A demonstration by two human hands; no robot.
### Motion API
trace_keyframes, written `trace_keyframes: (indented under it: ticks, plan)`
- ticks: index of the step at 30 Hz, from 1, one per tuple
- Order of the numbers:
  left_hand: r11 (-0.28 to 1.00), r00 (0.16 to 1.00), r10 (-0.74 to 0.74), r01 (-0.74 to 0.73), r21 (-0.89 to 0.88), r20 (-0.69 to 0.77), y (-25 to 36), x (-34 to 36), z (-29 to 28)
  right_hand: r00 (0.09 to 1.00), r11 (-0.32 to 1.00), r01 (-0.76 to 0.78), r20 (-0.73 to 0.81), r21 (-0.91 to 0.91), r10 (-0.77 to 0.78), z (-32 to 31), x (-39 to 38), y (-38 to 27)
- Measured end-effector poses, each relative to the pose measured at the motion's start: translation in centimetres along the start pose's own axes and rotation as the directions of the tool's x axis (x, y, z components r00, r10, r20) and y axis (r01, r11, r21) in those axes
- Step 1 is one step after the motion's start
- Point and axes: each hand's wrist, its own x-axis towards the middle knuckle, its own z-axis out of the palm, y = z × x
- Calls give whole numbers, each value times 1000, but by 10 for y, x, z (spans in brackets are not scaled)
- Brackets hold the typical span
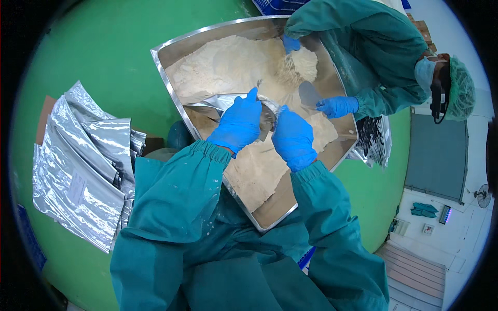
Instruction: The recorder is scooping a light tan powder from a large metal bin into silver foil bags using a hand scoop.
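Observation:
My left hand in a blue glove grips the mouth of a silver foil pouch that lies open over a large steel tray. My right hand, also gloved in blue, is closed around a metal scoop at the pouch's opening. The tray holds a heap of pale beige powder. Across the tray a co-worker in green has one gloved hand on another foil pouch and the other gloved hand pouring powder.
A pile of flat silver foil pouches lies on a surface to my left. More pouches sit by the tray's right side. The floor is green. A grey mat and white floor lie at the right.

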Motion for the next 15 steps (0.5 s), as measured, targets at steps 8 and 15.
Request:
trace_keyframes:
  ticks: [8,15]
  plan:
    - [984,993,-92,101,145,-68,-21,10,12,991,990,-89,-113,-114,76,9,-25,170]
    - [993,998,-64,64,100,1,-24,12,11,825,937,-28,521,-348,218,231,-14,241]
